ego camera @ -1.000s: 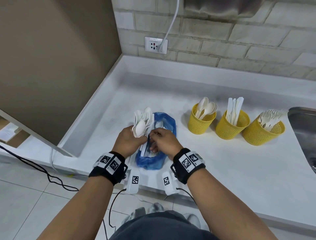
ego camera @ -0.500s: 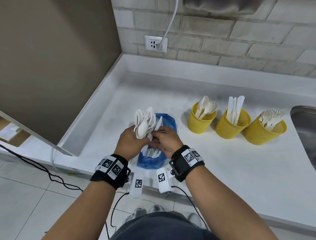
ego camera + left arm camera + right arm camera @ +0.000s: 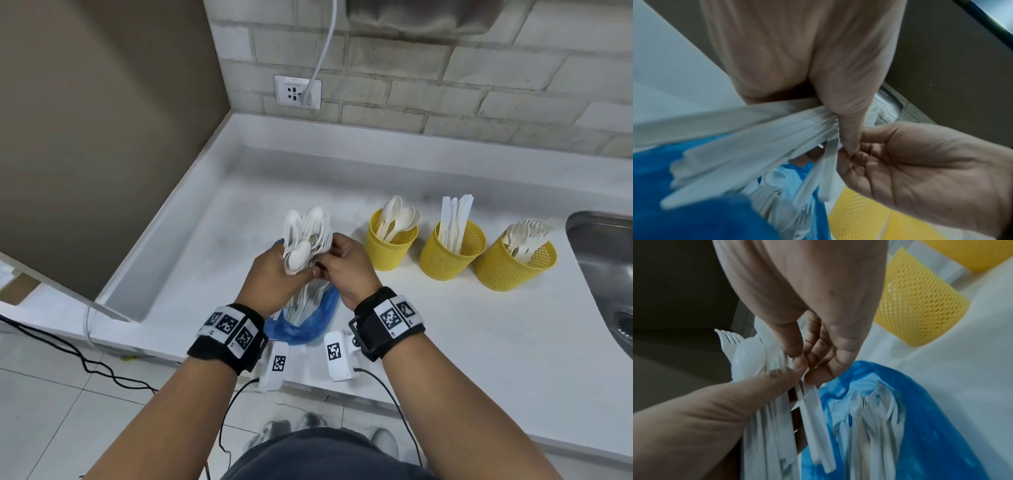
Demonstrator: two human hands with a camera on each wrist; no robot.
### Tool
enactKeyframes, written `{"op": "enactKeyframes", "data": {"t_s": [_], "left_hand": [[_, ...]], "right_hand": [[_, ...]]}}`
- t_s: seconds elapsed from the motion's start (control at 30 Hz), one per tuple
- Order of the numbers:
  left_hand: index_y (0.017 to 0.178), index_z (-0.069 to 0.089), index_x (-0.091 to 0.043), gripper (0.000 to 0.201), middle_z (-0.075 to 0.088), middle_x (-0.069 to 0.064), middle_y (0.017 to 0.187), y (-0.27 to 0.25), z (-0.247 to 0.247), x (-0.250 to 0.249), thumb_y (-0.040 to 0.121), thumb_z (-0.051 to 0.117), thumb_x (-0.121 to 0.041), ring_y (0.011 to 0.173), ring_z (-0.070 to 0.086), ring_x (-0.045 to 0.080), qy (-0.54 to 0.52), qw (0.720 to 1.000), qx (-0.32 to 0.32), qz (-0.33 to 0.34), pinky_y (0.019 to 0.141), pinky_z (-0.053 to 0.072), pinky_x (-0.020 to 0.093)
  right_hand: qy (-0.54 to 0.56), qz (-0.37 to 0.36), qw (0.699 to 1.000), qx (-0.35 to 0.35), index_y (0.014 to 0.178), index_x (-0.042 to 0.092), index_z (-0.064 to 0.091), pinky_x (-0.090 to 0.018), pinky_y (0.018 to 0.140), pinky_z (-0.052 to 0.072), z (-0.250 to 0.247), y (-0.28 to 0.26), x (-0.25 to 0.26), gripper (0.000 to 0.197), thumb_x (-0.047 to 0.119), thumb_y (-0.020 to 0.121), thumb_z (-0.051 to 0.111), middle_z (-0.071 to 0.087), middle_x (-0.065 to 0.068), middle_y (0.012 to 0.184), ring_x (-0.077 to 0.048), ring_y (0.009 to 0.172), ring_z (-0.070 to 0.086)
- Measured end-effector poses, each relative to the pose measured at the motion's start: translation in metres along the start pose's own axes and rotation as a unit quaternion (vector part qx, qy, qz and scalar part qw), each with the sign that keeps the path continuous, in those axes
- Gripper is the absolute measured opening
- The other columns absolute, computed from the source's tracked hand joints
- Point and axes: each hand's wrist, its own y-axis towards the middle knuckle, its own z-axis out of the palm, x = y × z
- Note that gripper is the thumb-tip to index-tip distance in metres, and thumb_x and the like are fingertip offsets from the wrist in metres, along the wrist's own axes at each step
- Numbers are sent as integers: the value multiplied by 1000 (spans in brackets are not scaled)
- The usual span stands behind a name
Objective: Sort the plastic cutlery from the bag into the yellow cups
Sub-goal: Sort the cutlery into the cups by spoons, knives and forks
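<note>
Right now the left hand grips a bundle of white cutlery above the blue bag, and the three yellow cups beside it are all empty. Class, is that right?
Not quite. The left hand does grip the cutlery bundle above the blue bag, but the head view shows the yellow cups already hold cutlery.

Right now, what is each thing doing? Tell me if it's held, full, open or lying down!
left hand: grips a bunch of white cutlery, lifted above the bag.
right hand: pinches pieces in that bunch.
blue bag: open, lying on the counter, cutlery inside.
spoon cup: upright, holds spoons.
knife cup: upright, holds knives.
fork cup: tilted, holds forks.
wall socket: cable plugged in.
</note>
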Motion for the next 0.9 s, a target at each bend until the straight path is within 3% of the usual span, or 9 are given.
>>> {"op": "enactKeyframes", "data": {"t_s": [0.1, 0.2, 0.37, 0.47, 0.57, 0.7, 0.77, 0.83, 0.9], "left_hand": [[106, 66, -29, 43, 72, -14, 93, 2, 7, -12, 73, 92, -21, 81, 64, -11, -21, 999, -25, 9, 67, 45, 5], [107, 65, -29, 46, 73, -13, 96, 6, 11, -17, 71, 93, -21, 82, 66, -8, -39, 999, -32, 11, 69, 47, 8], [100, 72, -24, 37, 76, -9, 87, 8, 15, -25, 70, 94, -29, 75, 68, 0, -48, 999, -9, 4, 66, 51, 14], [94, 77, -20, 27, 79, -3, 87, 7, 17, -35, 73, 93, -22, 78, 72, 9, -131, 991, 15, -7, 74, 58, 26], [97, 77, -16, 23, 79, 6, 93, 7, 20, -41, 78, 90, -15, 88, 76, 23, -182, 983, 23, -9, 83, 60, 41], [106, 74, -6, 24, 78, 14, 99, 7, 28, -53, 84, 84, -7, 91, 76, 26, -202, 979, 23, 4, 82, 62, 37], [105, 72, 0, 21, 78, 14, 91, 7, 33, -59, 85, 79, 0, 81, 74, 19, -202, 979, 20, 15, 76, 61, 31], [101, 70, 4, 14, 77, 5, 81, 8, 38, -63, 88, 72, 7, 75, 73, 15, -200, 979, 15, 23, 70, 59, 26], [98, 71, 0, 13, 75, -1, 76, 8, 40, -68, 89, 68, 9, 72, 72, 13, -209, 977, 6, 32, 67, 56, 24]], "right_hand": [[-7, -26, 1000, -5, 105, -4, 69, -35, 68, 56, -7, -3, 4, 17, -10, 91, 61, 71, -32, 105, -23, 78, 66], [-10, -50, 999, 1, 101, -7, 70, -39, 74, 58, -19, -7, 10, 11, -6, 90, 68, 71, -33, 102, -26, 80, 67], [-129, -117, 985, -17, 85, 10, 79, -55, 83, 61, -39, -10, 20, 12, 20, 80, 75, 78, -12, 85, -32, 80, 76], [-163, -156, 974, -16, 92, 15, 78, -52, 84, 61, -48, -12, 25, 27, 37, 76, 76, 77, -8, 96, -25, 84, 77], [-136, -149, 979, 3, 119, 24, 71, -50, 95, 59, -56, -19, 37, 42, 34, 78, 72, 73, 3, 117, -22, 102, 73], [1, -109, 991, 72, 146, 18, 51, -44, 100, 56, -59, -23, 55, 70, 30, 80, 70, 61, -7, 136, -22, 117, 66], [-14, -117, 989, 89, 146, 17, 51, -35, 89, 56, -54, -25, 62, 66, 37, 86, 68, 66, -3, 128, -15, 108, 67], [-20, -126, 985, 113, 143, 10, 52, -19, 74, 50, -51, -30, 66, 46, 26, 100, 57, 70, 11, 101, 1, 82, 65], [-25, -137, 981, 136, 148, 10, 48, -15, 76, 48, -53, -33, 66, 42, 21, 107, 48, 67, 18, 97, 6, 82, 63]]}}
